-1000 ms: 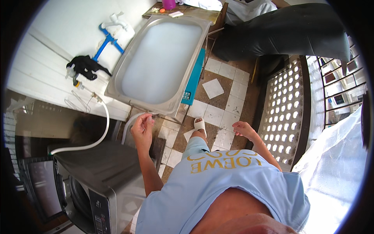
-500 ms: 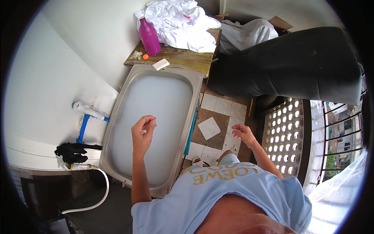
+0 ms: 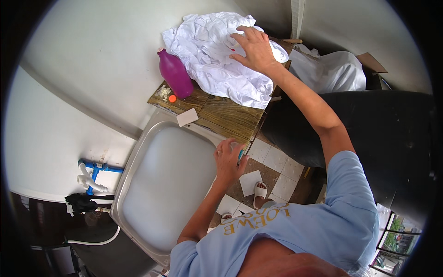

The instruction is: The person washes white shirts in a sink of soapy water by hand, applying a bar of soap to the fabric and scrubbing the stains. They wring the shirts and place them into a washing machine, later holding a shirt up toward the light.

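Tiled floor (image 3: 272, 159) in white and brown squares lies beneath you, with your foot in a white slipper (image 3: 260, 190) beside a loose white square sheet (image 3: 249, 181). You stand at the near corner of a long, shallow stainless-steel sink basin (image 3: 138, 161), filled with pale, cloudy water.

Your left hand (image 3: 228, 159) rests at the basin's right rim, just below the edge of the desk; its fingers (image 3: 221, 147) are curled loosely inward, and you cannot tell whether they hold anything, though a thin blue edge shows just beside them. Left of the basin, blue and white pipe fittings (image 3: 92, 173) stand against the white wall, with a dark rag (image 3: 80, 202) below them.

Beyond the basin sits the weathered wooden desk (image 3: 228, 117). A small white rectangular bar (image 3: 187, 117) lies on its near edge, and further back a magenta plastic bottle (image 3: 175, 74) stands upright with a small orange cap (image 3: 172, 98) just beside its base.

Farthest away, a crumpled white cloth heap (image 3: 207, 55) covers the back of the desk. Your right hand (image 3: 251, 48) reaches out and lies flat on top of it, fingers (image 3: 240, 36) spread wide and pressing on the fabric, not closed around it. To the right sits a large black bin (image 3: 383, 129).
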`<control>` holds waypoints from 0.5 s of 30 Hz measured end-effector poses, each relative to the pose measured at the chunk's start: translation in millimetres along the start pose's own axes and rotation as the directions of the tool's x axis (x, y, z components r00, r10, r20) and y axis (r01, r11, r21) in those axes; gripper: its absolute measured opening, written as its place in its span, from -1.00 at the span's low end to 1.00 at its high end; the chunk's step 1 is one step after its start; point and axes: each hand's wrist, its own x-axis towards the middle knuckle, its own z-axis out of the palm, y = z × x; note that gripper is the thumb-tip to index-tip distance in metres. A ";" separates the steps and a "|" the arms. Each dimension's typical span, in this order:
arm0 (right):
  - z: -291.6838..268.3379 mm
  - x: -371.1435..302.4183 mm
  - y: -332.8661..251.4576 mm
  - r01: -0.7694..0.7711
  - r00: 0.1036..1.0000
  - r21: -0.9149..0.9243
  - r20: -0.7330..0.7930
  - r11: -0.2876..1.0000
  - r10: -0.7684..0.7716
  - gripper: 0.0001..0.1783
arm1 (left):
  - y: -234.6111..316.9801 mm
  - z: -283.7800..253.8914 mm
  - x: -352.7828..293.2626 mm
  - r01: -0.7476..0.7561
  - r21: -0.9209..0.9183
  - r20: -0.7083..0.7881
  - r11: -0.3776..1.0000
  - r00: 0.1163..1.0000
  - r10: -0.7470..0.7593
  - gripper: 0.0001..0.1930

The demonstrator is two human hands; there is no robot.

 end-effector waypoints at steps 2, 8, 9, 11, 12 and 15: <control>40.5 3.6 49.7 0.151 0.982 -0.199 0.143 0.968 -0.123 -0.74 | 9.1 18.8 1.5 0.081 0.091 0.003 0.993 0.997 -0.081 -0.66; 15.4 149.5 80.0 -0.335 0.930 0.366 0.274 0.868 0.244 -0.67 | -11.0 22.5 -11.6 0.258 -0.054 -0.031 0.965 0.965 -0.260 -0.64; -5.3 179.3 75.4 -0.365 0.930 0.574 0.189 0.733 0.315 -0.66 | -13.8 21.1 -14.4 0.265 -0.040 -0.044 0.963 0.963 -0.267 -0.64; -36.8 220.7 82.9 -0.283 0.913 0.750 0.019 0.598 0.408 -0.67 | -13.3 23.2 -11.2 0.252 -0.032 -0.072 0.967 0.965 -0.253 -0.64; -46.6 235.6 95.8 -0.226 0.907 0.742 -0.077 0.632 0.414 -0.68 | -9.0 25.0 -8.0 0.224 -0.043 -0.086 0.974 0.970 -0.227 -0.64; -82.9 269.9 110.6 -0.259 0.849 0.924 0.079 0.280 0.523 -0.69 | -5.6 21.5 -3.9 0.179 -0.065 -0.134 0.982 0.973 -0.186 -0.65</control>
